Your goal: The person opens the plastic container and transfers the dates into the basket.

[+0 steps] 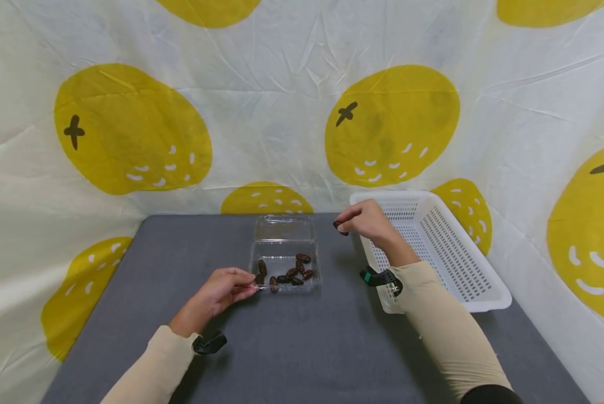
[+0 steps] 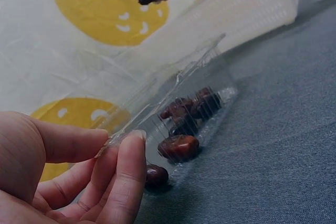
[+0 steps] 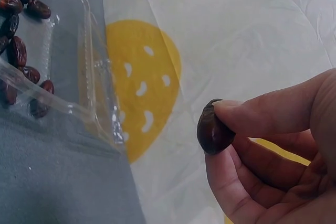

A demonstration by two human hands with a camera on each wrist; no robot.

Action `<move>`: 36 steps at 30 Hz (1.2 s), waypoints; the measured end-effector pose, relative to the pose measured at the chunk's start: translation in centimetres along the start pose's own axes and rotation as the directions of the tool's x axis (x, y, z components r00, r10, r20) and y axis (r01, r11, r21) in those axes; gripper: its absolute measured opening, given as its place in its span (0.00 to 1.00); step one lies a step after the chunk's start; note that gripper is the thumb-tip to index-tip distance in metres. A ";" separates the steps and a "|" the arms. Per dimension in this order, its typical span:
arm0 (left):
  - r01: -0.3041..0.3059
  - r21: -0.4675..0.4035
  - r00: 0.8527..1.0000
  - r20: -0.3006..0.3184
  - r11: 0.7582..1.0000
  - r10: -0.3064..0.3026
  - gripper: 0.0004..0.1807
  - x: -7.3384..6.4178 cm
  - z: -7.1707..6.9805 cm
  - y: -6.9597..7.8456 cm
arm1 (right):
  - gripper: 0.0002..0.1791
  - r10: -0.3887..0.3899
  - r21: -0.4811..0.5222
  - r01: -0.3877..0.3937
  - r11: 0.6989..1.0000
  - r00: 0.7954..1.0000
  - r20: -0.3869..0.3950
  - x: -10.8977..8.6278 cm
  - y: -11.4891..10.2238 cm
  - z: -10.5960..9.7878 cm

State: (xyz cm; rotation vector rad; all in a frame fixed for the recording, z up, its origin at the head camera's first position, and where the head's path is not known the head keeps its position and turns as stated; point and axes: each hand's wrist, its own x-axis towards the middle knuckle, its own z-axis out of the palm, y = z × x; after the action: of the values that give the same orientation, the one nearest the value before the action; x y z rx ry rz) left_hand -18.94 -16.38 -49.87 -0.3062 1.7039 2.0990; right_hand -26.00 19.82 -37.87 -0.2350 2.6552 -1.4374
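A person's right hand [image 1: 365,220] pinches a glossy, dark-brown, oval date [image 3: 214,131] near a white, perforated plastic basket [image 1: 451,247]; a loose grip could drop it. The left hand [image 1: 225,289] pinches a clear plastic box [image 1: 283,251] by its edge; tugging could spill the dates [image 1: 292,272] inside.

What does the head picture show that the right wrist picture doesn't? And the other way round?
Only the head view: the left hand, the white plastic basket with slotted sides, the beige fabric sleeves and the black wristbands.

Only the right wrist view: no new thing, just a close-up of the shine on the pinched, dark-brown, oval date.

Both: the right hand holding that date, the clear plastic box with more brown dates in it, the grey table and the white cloth with yellow shapes.
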 end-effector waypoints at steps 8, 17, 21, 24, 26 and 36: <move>-0.004 -0.002 1.000 0.018 1.000 0.004 0.03 -0.3 0.0 0.2 | 0.12 0.003 -0.010 -0.003 1.000 1.000 -0.022 0.0 0.5 -1.2; 0.002 0.009 1.000 0.013 1.000 -0.002 0.03 -0.4 0.0 0.2 | 0.12 0.021 -0.017 -0.022 1.000 0.998 -0.052 -0.1 1.1 -2.2; 0.004 0.015 1.000 0.002 1.000 -0.004 0.04 -0.2 0.0 0.2 | 0.12 0.022 -0.016 -0.023 1.000 0.997 -0.071 -0.1 1.3 -2.4; 0.012 0.015 1.000 0.002 1.000 -0.012 0.03 -0.2 -0.1 0.2 | 0.12 0.025 -0.009 -0.025 1.000 0.997 -0.080 -0.1 1.5 -2.6; 0.011 0.020 1.000 0.012 1.000 -0.011 0.02 -0.2 -0.1 0.2 | 0.12 0.036 -0.005 -0.036 0.999 0.996 -0.079 -0.1 1.5 -2.8; 0.000 0.039 1.000 0.014 0.999 -0.001 0.03 -0.3 0.0 0.3 | 0.14 0.014 0.021 -0.012 1.000 0.996 -0.090 -0.3 2.0 -3.9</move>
State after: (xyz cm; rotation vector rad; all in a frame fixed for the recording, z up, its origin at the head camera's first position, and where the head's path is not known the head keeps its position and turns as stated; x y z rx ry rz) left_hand -18.84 -16.52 -49.49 -0.2795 1.7343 2.0596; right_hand -26.55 24.17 -37.38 -0.1538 2.7056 -1.5049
